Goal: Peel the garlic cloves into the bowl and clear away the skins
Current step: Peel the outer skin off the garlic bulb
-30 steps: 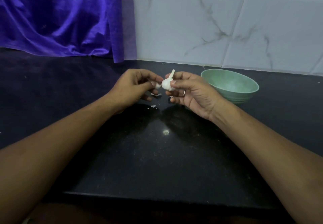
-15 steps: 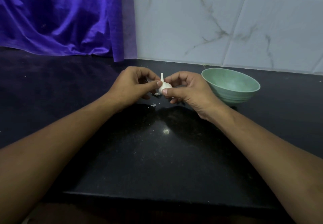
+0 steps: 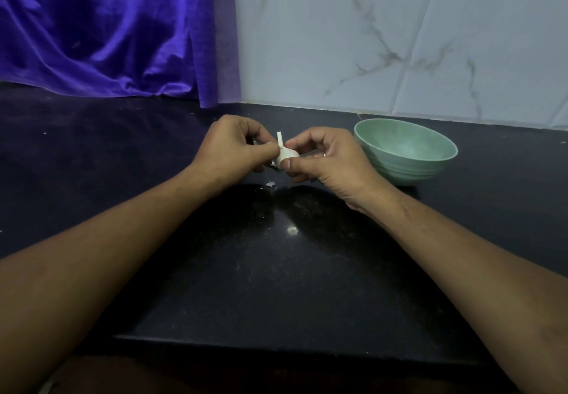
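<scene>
So the garlic (image 3: 287, 155) is held up off the counter (image 3: 276, 286), about mid-frame and toward the back, with its stalk (image 3: 279, 139) pointed up and tipped a bit to the left. It's gripped by the right hand (image 3: 325, 161): the thumb is pressed on the near side and the other fingers are curled round the far side. The left hand (image 3: 233, 154) is bunched up tight too, with thumb and forefinger pinched against the left side of the bulb just under the stalk. Whether only skin or the bulb itself is pinched there can't be told.

A small pale skin scrap (image 3: 270, 183) is seen lying on the counter right below the hands, with a few tinier specks scattered near it.

The green bowl (image 3: 408, 170) is set upright just to the right of the right hand. Contact between the two can't be made out, since the hand overlaps the bowl's left edge from this angle. A narrow strip of counter is left between the bowl and the tiled wall (image 3: 399, 40) behind it.

Between the two forearms a broad wedge of dark counter is framed, running down to the front edge near the bottom. On the left, the back of the counter is bordered by a purple cloth (image 3: 107, 31), hung down to the surface, and the counter carries on out of frame on both sides
</scene>
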